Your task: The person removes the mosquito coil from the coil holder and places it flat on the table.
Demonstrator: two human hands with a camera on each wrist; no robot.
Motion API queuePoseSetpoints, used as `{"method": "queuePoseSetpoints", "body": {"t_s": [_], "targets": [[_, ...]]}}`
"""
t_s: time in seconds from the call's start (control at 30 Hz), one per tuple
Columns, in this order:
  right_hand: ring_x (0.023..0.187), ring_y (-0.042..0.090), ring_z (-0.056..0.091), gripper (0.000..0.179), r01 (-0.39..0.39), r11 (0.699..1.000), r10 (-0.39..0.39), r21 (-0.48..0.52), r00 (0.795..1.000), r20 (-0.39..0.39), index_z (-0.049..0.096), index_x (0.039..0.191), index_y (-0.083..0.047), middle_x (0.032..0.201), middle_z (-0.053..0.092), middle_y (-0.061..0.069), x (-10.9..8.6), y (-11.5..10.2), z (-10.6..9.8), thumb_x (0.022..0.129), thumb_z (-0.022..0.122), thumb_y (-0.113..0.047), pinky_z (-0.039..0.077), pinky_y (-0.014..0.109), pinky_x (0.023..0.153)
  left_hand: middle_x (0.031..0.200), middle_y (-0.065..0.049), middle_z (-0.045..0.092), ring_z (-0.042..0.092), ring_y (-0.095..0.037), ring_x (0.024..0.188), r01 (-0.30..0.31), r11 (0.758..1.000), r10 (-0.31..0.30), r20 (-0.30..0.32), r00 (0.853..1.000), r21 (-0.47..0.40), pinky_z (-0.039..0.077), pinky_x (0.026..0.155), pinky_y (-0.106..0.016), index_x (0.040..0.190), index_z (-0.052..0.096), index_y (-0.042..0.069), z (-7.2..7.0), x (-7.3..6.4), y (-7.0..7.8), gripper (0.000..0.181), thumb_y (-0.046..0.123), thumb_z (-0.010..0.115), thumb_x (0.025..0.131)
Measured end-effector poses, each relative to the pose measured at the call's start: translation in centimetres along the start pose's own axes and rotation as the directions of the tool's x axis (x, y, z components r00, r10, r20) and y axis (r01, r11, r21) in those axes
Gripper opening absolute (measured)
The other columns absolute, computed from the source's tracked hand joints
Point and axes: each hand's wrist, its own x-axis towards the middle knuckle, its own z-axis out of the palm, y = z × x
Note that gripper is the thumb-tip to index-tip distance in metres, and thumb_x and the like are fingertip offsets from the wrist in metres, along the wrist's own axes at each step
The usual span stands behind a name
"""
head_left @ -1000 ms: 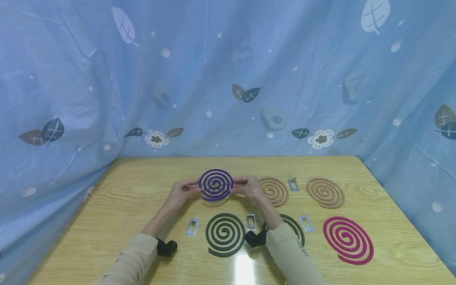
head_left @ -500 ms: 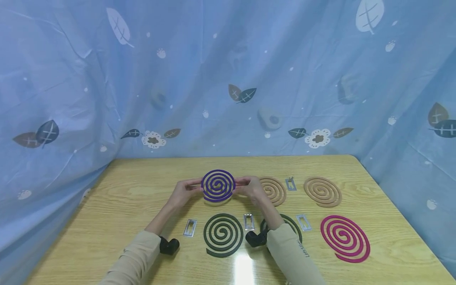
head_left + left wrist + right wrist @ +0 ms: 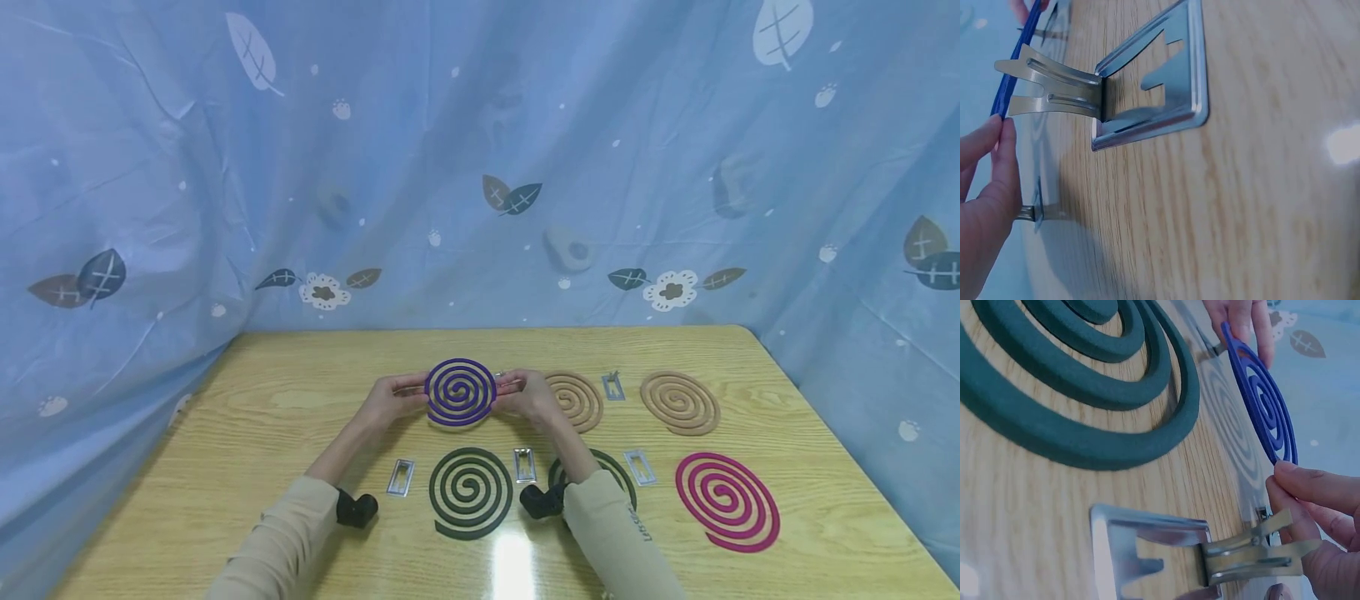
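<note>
A purple mosquito coil (image 3: 460,393) is held above the far middle of the table, tilted so its face shows in the head view. My left hand (image 3: 387,402) pinches its left edge. At the opposite edge, my right hand (image 3: 529,397) grips it between thumb and fingers. The right wrist view shows the coil (image 3: 1262,406) nearly edge-on, its shadow on the table. Beneath the hands are metal coil stands with raised prongs: one stand (image 3: 1196,87) in the left wrist view, another stand (image 3: 1105,550) in the right wrist view.
Green coils (image 3: 470,491) (image 3: 627,481) lie nearer, the second partly under my right arm. Tan coils (image 3: 576,402) (image 3: 679,403) lie at back right, a pink coil (image 3: 725,497) at front right. Several metal stands (image 3: 401,477) lie between. A blue curtain (image 3: 420,167) hangs behind the table.
Both hands and the purple coil have shifted slightly to the right over the table since one second ago. The last half second shows almost no movement; both hands still hold the coil.
</note>
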Motion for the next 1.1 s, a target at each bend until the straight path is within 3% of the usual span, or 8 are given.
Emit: {"method": "queuePoseSetpoints", "body": {"t_s": [0.2,0.4,0.57,0.73,1.1], "targets": [[0.074,0.016,0.065,0.044,-0.008,0.997,0.011,-0.070,0.999,0.042,0.056,0.123,0.011,0.097,0.064,0.026,0.03,-0.14,-0.49,0.080,0.065,0.016,0.060,0.027,0.070,0.133,-0.024,0.053,0.055,-0.035,0.118,0.022,1.000,-0.023,-0.012,1.000,-0.009,0.052,0.094,-0.027,0.130,0.052,-0.007,0.27,0.13,0.15,0.043,-0.004,0.062,0.089],[0.072,0.016,0.067,0.045,0.011,0.998,-0.005,-0.069,0.997,0.081,0.055,0.123,0.013,0.097,0.065,0.031,0.12,-0.08,-0.84,0.079,0.065,0.018,0.060,0.029,0.072,0.125,-0.029,0.056,0.056,-0.038,0.115,-0.006,1.000,0.006,0.007,1.000,-0.012,0.053,0.094,-0.032,0.132,0.048,-0.010,0.36,0.08,0.17,0.045,-0.003,0.062,0.090],[0.071,0.019,0.068,0.048,0.035,0.992,-0.024,-0.122,0.996,0.090,0.054,0.123,0.014,0.094,0.066,0.031,0.12,0.07,-0.79,0.077,0.067,0.017,0.061,0.031,0.070,0.125,-0.026,0.057,0.057,-0.035,0.114,0.020,1.000,-0.020,0.034,0.999,0.007,0.053,0.093,-0.029,0.131,0.049,-0.010,0.32,0.25,0.27,0.047,-0.003,0.064,0.088],[0.071,0.018,0.069,0.048,0.016,0.991,-0.006,-0.136,0.997,0.079,0.055,0.124,0.014,0.092,0.066,0.029,0.07,0.08,-0.65,0.078,0.067,0.018,0.061,0.031,0.071,0.125,-0.028,0.056,0.058,-0.035,0.112,0.007,1.000,-0.009,0.080,0.997,0.028,0.053,0.092,-0.027,0.131,0.048,-0.013,-0.08,0.72,-0.05,0.049,-0.007,0.066,0.085],[0.064,0.015,0.066,0.047,-0.021,0.987,0.027,-0.162,0.999,0.033,0.057,0.121,0.013,0.081,0.066,0.021,-0.19,-0.29,-0.07,0.076,0.069,0.018,0.061,0.033,0.068,0.123,-0.030,0.057,0.058,-0.040,0.111,-0.066,0.983,0.042,0.140,0.989,0.171,0.053,0.094,-0.033,0.127,0.050,-0.016,-0.37,0.93,-0.14,0.045,-0.007,0.065,0.085]]}}
